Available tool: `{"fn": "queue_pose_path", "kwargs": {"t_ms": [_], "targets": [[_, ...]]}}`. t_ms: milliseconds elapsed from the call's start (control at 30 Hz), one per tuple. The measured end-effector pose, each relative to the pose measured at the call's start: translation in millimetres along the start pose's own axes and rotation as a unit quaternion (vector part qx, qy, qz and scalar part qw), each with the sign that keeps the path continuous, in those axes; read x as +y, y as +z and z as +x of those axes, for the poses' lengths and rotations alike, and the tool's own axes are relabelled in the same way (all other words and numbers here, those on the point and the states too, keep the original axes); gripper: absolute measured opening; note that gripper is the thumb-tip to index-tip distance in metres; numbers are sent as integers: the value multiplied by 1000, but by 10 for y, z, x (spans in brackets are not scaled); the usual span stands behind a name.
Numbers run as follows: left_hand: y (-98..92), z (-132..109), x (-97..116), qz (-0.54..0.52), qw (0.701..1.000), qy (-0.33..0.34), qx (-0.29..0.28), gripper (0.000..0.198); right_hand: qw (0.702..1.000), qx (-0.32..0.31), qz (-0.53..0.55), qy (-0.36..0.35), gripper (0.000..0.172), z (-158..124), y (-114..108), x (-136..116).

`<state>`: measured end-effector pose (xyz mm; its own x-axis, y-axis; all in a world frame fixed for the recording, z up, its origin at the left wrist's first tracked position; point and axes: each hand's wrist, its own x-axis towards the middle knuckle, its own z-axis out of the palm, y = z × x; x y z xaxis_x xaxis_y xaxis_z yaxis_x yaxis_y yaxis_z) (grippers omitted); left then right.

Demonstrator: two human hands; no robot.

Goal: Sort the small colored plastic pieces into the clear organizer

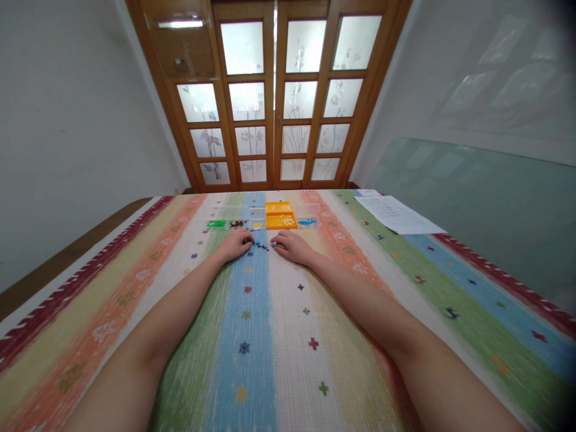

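Observation:
My left hand (236,245) rests on the striped tablecloth with its fingers curled inward. Opposite it, my right hand (291,246) has thumb and fingers drawn together in a pinch; what either hand holds, if anything, is too small to make out. Between the fingertips lies a short line of tiny dark and blue pieces (261,246), perhaps beads. Just beyond the hands stand small clear boxes with green pieces (216,224), brown pieces (237,224), yellow pieces (257,225) and blue pieces (308,222). Among them an orange box (279,207) has its lid up and white pieces inside.
The patterned tablecloth (245,300) covers a long table. Printed paper sheets (396,214) lie at its far right. Wooden doors (274,120) with frosted panes close off the far end, and a pale green glass panel (472,198) leans along the right wall.

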<state>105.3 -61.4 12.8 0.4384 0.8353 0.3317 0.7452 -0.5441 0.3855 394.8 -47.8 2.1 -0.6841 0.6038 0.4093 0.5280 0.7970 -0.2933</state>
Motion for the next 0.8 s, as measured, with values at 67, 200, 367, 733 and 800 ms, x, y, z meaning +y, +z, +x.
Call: {"fn": "queue_pose_path", "kwargs": {"t_ms": [67,200,367,733,800], "targets": [[14,-2,-12,-7,1000,-5,5,15,1000,-4,3,-12,23,3,0,-9],[43,3,-60,-40,996,-60,49,15,1000,-11,-2,-17,19,14,-7,-17],[49,21,-189,-100,973,-160,132,12,1000,-16,-7,-4,15,23,-15,-29],[21,85,-515,-364,818,-338,291,20,999,1,-10,40,17,56,-20,-102],[26,123,-563,-350,812,-354,305,19,999,2,-11,43,17,67,-16,-113]]}}
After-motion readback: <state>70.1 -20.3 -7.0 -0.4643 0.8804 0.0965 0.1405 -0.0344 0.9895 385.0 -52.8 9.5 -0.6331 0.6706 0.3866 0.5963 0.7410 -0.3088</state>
